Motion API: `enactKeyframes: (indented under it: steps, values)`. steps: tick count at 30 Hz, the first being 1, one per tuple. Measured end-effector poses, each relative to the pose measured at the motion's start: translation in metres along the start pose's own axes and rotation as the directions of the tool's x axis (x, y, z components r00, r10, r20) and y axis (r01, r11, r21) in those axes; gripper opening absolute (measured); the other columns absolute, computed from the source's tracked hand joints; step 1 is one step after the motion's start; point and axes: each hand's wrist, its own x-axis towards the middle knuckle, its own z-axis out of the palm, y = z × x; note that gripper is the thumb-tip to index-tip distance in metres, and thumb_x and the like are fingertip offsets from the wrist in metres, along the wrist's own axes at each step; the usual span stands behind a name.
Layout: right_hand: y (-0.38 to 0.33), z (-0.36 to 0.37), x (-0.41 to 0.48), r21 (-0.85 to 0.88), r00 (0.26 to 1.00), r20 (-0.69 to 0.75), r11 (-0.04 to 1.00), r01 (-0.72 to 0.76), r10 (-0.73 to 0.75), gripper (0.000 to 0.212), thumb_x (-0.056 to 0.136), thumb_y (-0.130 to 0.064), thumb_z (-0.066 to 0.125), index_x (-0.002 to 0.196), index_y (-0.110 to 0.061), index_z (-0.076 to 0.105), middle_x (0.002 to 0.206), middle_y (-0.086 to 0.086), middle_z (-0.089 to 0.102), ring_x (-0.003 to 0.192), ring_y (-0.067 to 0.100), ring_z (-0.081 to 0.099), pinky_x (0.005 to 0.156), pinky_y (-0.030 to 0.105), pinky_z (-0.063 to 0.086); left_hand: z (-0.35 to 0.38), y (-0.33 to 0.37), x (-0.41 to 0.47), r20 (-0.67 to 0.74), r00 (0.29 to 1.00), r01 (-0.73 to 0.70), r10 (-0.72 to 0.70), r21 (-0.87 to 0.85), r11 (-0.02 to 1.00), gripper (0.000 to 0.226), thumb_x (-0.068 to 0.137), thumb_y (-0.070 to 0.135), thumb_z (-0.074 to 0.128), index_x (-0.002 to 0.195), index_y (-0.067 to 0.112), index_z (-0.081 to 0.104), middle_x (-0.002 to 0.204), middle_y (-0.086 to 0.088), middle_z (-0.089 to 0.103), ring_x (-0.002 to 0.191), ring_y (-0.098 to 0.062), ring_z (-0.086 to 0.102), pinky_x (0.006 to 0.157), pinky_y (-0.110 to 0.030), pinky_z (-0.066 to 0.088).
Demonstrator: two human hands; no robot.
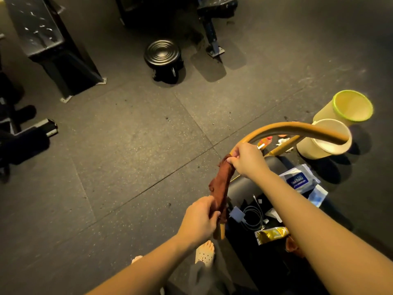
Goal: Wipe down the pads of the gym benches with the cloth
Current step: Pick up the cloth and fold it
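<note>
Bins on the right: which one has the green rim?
The farther bin, tipped toward the camera. The nearer bin has a plain cream rim, and the curved yellow bar crosses in front of it.

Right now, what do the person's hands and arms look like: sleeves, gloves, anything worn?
Both forearms are bare to the frame edge, no sleeves showing. The left hand and right hand have no gloves; no rings, watch or wristbands are visible.
</note>
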Motion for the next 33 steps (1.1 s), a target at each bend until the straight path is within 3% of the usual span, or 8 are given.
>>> enactKeyframes:
  steps: [4,7,10,13,20,27,30,33]
  values:
    - [-0.004,-0.018,0.003,0.005,0.997,0.076,1.000,0.028,-0.028,0.024,0.091,-0.030,0.072,0.078,-0.020,0.056,0.082,0.002,0.064,0.087,0.029,0.062,0.075,0.036,0.047,-0.033,-0.002,0.000,0.015,0.999,-0.037,0.036,0.073,0.997,0.012,0.098,0.027,0.061,0.093,0.024,0.050,0.091,0.007,0.061,0.087,-0.018,0.059,0.075,-0.037,0.048]
    - [-0.019,-0.043,0.009,0.249,0.994,0.089,0.968,0.039,-0.063,0.020,0.091,-0.018,0.074,0.080,-0.013,0.057,0.071,0.003,0.059,0.069,0.020,0.055,0.065,0.034,0.041,-0.076,-0.007,0.004,-0.059,0.998,-0.007,0.011,0.076,0.997,0.016,0.102,0.028,0.058,0.094,0.029,0.044,0.079,0.009,0.059,0.075,-0.017,0.057,0.064,-0.033,0.038]
    - [-0.054,-0.068,0.012,0.524,0.989,0.103,0.851,0.036,-0.106,0.022,0.088,-0.001,0.073,0.077,-0.012,0.057,0.064,0.009,0.052,0.058,0.017,0.045,0.052,0.027,0.036,-0.130,-0.011,0.010,-0.146,0.989,0.001,0.011,0.086,0.996,0.015,0.103,0.029,0.057,0.095,0.030,0.044,0.074,0.003,0.066,0.070,-0.020,0.063,0.066,-0.041,0.048]
    - [-0.099,-0.090,0.021,0.630,0.979,0.070,0.769,0.107,-0.193,0.023,0.085,0.005,0.073,0.077,-0.014,0.062,0.066,0.008,0.057,0.062,0.016,0.050,0.057,0.028,0.038,-0.190,-0.014,0.020,-0.249,0.968,0.001,0.007,0.031,1.000,0.019,0.101,0.025,0.061,0.089,0.031,0.047,0.071,0.002,0.070,0.064,-0.016,0.066,0.066,-0.044,0.054]
    - [-0.229,-0.145,0.072,0.680,0.963,-0.067,0.695,0.235,-0.260,0.019,0.087,-0.001,0.072,0.085,-0.020,0.071,0.074,-0.003,0.072,0.063,0.005,0.066,0.054,0.019,0.051,-0.364,-0.021,0.066,-0.481,0.877,-0.102,-0.020,-0.227,0.969,0.021,0.086,0.002,0.074,0.084,0.021,0.064,0.078,-0.005,0.073,0.077,-0.026,0.070,0.074,-0.037,0.056]
    - [-0.377,-0.226,0.110,0.639,0.882,-0.356,0.608,0.471,-0.308,0.014,0.084,0.002,0.075,0.086,-0.012,0.072,0.069,0.001,0.072,0.061,0.011,0.067,0.055,0.027,0.054,-0.567,0.003,0.103,-0.471,0.874,-0.301,-0.121,-0.719,0.626,0.017,0.092,-0.005,0.066,0.093,0.011,0.068,0.085,-0.008,0.069,0.074,-0.020,0.070,0.071,-0.031,0.061]
    - [-0.428,-0.253,0.128,0.612,0.813,-0.466,0.536,0.582,-0.351,0.013,0.084,-0.004,0.078,0.087,-0.016,0.076,0.077,0.002,0.076,0.069,0.011,0.070,0.059,0.023,0.055,-0.633,0.013,0.110,-0.508,0.854,-0.359,-0.111,-0.730,0.582,0.018,0.099,-0.002,0.057,0.098,0.011,0.070,0.082,-0.006,0.072,0.071,-0.017,0.069,0.063,-0.026,0.062]
    - [-0.469,-0.273,0.150,0.581,0.756,-0.524,0.484,0.654,-0.392,0.016,0.086,-0.005,0.076,0.086,-0.020,0.078,0.084,0.006,0.077,0.077,0.017,0.071,0.070,0.033,0.057,-0.680,0.020,0.123,-0.646,0.756,-0.424,-0.109,-0.609,0.670,0.015,0.101,0.003,0.056,0.105,0.008,0.070,0.091,-0.011,0.070,0.076,-0.020,0.069,0.055,-0.021,0.057]
